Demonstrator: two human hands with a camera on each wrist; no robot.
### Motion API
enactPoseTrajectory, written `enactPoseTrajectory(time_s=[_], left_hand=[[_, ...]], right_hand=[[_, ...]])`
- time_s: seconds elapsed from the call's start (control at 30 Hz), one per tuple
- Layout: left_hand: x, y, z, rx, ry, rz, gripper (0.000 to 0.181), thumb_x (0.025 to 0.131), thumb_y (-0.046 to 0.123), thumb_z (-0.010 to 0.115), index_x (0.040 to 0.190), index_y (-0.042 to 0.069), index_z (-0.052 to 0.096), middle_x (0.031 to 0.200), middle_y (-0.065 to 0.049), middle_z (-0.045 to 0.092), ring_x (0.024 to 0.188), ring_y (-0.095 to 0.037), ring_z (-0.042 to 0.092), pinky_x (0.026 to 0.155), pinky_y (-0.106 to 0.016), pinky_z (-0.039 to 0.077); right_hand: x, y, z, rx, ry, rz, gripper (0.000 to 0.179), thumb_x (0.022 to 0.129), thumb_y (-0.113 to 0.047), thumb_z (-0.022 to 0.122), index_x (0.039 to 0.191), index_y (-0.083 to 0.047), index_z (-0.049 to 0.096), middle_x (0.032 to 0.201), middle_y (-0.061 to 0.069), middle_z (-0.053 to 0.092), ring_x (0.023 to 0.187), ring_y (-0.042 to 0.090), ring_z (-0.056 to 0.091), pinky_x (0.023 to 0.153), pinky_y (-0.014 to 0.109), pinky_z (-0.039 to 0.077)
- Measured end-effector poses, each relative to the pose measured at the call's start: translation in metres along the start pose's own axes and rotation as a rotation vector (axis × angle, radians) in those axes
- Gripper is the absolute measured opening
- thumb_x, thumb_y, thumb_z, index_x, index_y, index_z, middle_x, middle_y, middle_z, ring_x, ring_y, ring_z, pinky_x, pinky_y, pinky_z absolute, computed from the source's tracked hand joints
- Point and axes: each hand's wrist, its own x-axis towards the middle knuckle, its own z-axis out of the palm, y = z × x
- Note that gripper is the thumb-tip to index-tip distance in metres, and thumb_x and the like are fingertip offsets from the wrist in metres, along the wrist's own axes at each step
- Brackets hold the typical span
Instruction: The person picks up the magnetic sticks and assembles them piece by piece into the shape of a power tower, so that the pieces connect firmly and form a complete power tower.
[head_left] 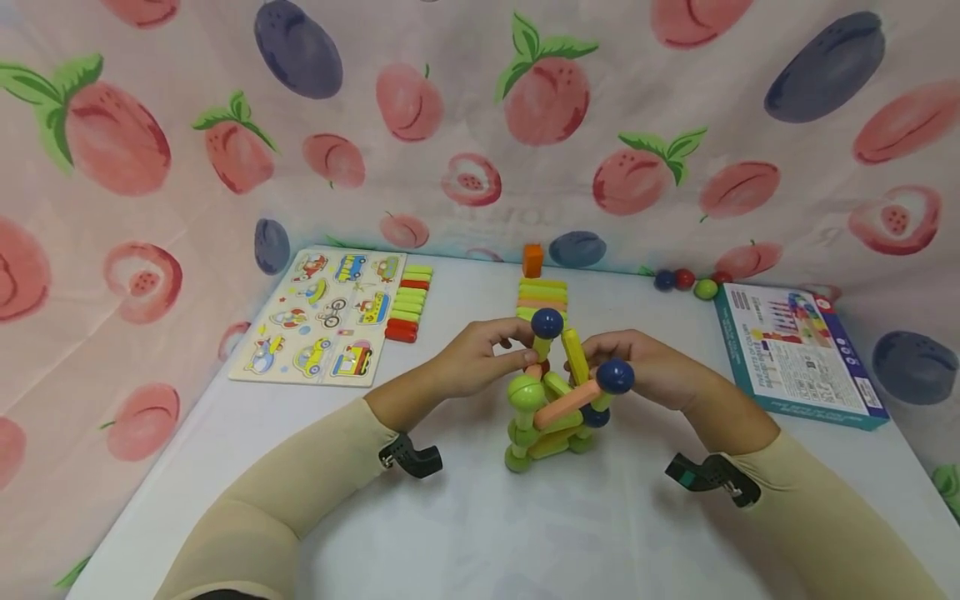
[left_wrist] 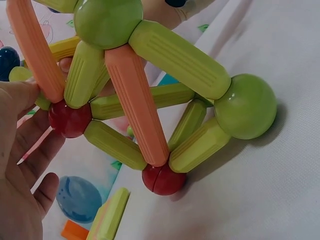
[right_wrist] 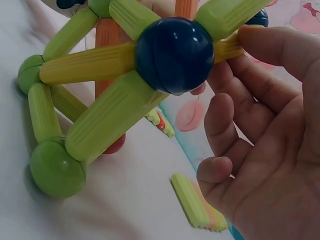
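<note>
A frame of magnetic rods and balls (head_left: 567, 408) stands on the table between my hands. My left hand (head_left: 480, 354) is at its far left, thumb and fingertips pinching a yellow-green rod (head_left: 542, 348) under a dark blue ball (head_left: 547, 323). A red ball (left_wrist: 70, 119) sits beside those fingers in the left wrist view. My right hand (head_left: 648, 367) pinches a yellow rod (head_left: 576, 357) between thumb and index finger. In the right wrist view this rod runs behind a blue ball (right_wrist: 175, 56), and the other fingers curl loosely. Green balls (right_wrist: 58, 169) form part of the base.
Loose rods (head_left: 543, 292) lie behind the frame, by an orange block (head_left: 532, 260). A picture puzzle board (head_left: 300, 321) with green and red rods (head_left: 408, 304) beside it lies at left. A toy box (head_left: 802, 354) and several loose balls (head_left: 705, 289) lie at right. Patterned cloth hangs behind.
</note>
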Motion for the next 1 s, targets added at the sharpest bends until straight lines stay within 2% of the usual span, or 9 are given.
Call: enactPoseTrajectory(time_s=[0.13,0.27,0.37,0.43,0.53,0.6,0.67,0.8,1.0], left_hand=[[0.0,0.001,0.001,0.0,-0.005,0.016,0.026,0.108,0.017,0.066,0.132,0.008,0.07,0.118,0.001,0.074,0.117,-0.014,0.061,0.1,-0.037,0.049],[0.0,0.001,-0.001,-0.013,-0.035,0.027,0.029,0.108,0.012,0.062,0.136,0.005,0.068,0.122,-0.005,0.073,0.118,-0.017,0.062,0.103,-0.038,0.05],[-0.001,-0.001,-0.003,-0.05,-0.093,-0.028,0.035,0.109,0.01,0.055,0.141,0.004,0.065,0.128,-0.007,0.072,0.121,-0.017,0.062,0.107,-0.037,0.05],[-0.003,-0.002,-0.004,-0.069,-0.142,-0.076,0.038,0.108,0.01,0.052,0.144,0.004,0.064,0.132,-0.007,0.071,0.125,-0.017,0.061,0.11,-0.035,0.049],[-0.005,-0.005,-0.006,-0.067,-0.183,-0.117,0.039,0.109,0.012,0.05,0.145,0.006,0.063,0.134,-0.004,0.071,0.128,-0.017,0.059,0.113,-0.035,0.048],[-0.007,-0.007,-0.007,-0.05,-0.185,-0.107,0.037,0.11,0.013,0.051,0.145,0.008,0.063,0.133,-0.003,0.071,0.129,-0.018,0.059,0.112,-0.038,0.048],[-0.01,-0.009,-0.009,-0.03,-0.172,-0.089,0.035,0.11,0.014,0.053,0.143,0.009,0.064,0.132,-0.002,0.071,0.127,-0.018,0.06,0.111,-0.041,0.049],[-0.017,-0.013,-0.012,-0.016,-0.142,-0.057,0.032,0.109,0.013,0.058,0.14,0.009,0.065,0.13,-0.002,0.071,0.122,-0.019,0.061,0.109,-0.046,0.049],[-0.027,-0.016,-0.018,-0.013,-0.11,-0.059,0.032,0.108,0.016,0.064,0.139,0.009,0.065,0.131,-0.002,0.071,0.123,-0.019,0.06,0.112,-0.053,0.046]], right_hand=[[0.003,0.003,0.002,0.005,-0.013,-0.01,0.03,0.102,-0.015,0.067,0.125,0.004,0.072,0.107,0.012,0.077,0.107,0.032,0.066,0.106,0.054,0.045],[-0.001,0.012,0.003,0.007,0.003,-0.061,0.033,0.107,-0.028,0.064,0.127,-0.001,0.071,0.111,0.01,0.074,0.111,0.031,0.062,0.107,0.053,0.044],[-0.011,0.019,0.005,-0.005,-0.008,-0.086,0.036,0.108,-0.036,0.063,0.13,-0.007,0.066,0.113,0.008,0.069,0.111,0.029,0.06,0.105,0.054,0.044],[-0.017,0.022,0.009,-0.05,-0.021,-0.059,0.045,0.103,-0.041,0.069,0.133,-0.009,0.06,0.119,0.006,0.066,0.116,0.027,0.058,0.107,0.058,0.044],[-0.023,0.023,0.016,-0.166,-0.005,-0.004,0.055,0.096,-0.038,0.079,0.137,-0.009,0.056,0.122,0.009,0.065,0.12,0.029,0.056,0.107,0.064,0.042],[-0.024,0.022,0.019,-0.238,0.05,0.027,0.049,0.093,-0.026,0.082,0.134,-0.01,0.059,0.122,0.009,0.067,0.121,0.029,0.055,0.105,0.061,0.045],[-0.023,0.021,0.02,-0.268,0.118,0.032,0.041,0.09,-0.013,0.081,0.128,-0.009,0.065,0.116,0.009,0.069,0.113,0.03,0.058,0.099,0.051,0.05],[-0.02,0.023,0.012,-0.225,0.197,0.014,0.034,0.093,0.001,0.075,0.126,-0.004,0.069,0.116,0.008,0.072,0.106,0.025,0.063,0.092,0.034,0.056],[-0.01,0.029,0.005,-0.151,0.254,0.022,0.034,0.1,-0.006,0.071,0.133,-0.012,0.072,0.128,-0.002,0.073,0.118,0.017,0.064,0.098,0.029,0.055]])
